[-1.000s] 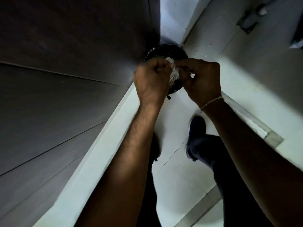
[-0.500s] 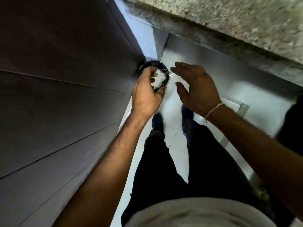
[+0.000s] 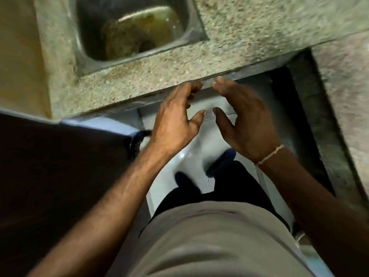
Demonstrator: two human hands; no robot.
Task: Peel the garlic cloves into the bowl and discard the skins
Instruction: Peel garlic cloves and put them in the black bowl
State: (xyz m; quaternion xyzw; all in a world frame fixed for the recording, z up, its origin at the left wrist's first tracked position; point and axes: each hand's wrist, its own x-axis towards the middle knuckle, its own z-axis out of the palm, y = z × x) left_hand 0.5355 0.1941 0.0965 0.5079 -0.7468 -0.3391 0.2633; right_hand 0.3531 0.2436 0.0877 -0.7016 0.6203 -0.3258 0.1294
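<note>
The left hand (image 3: 175, 124) and the right hand (image 3: 245, 124) hang side by side in front of the body, palms turned toward each other, thumbs nearly tip to tip with a small gap between them. Each grip is released: the fingers are spread and only loosely bent, and nothing lies in either one. A thin pale thread bracelet (image 3: 269, 155) circles the right wrist.

No garlic clove, skin or bowl can be made out in this blurred view, so its place, its long axis and the way it points cannot be told. No writing or label is readable anywhere.

Just beyond the fingertips runs the front edge of a speckled grey-green stone counter (image 3: 159, 72). Farther beyond the left grip, set into that counter, is a steel sink (image 3: 191, 23) with murky brownish water and dark matter in its basin. Below the two grips lies a white tiled floor (image 3: 191, 148), with two dark blue shoes (image 3: 221, 161) and black trouser legs (image 3: 235, 182) on it. Nearer the camera is a grey-beige shirt (image 3: 209, 236). Left of the left grip stands a dark brown cabinet panel (image 3: 60, 176); at its corner, beside the left wrist, part of a black round rim (image 3: 137, 139) shows.
</note>
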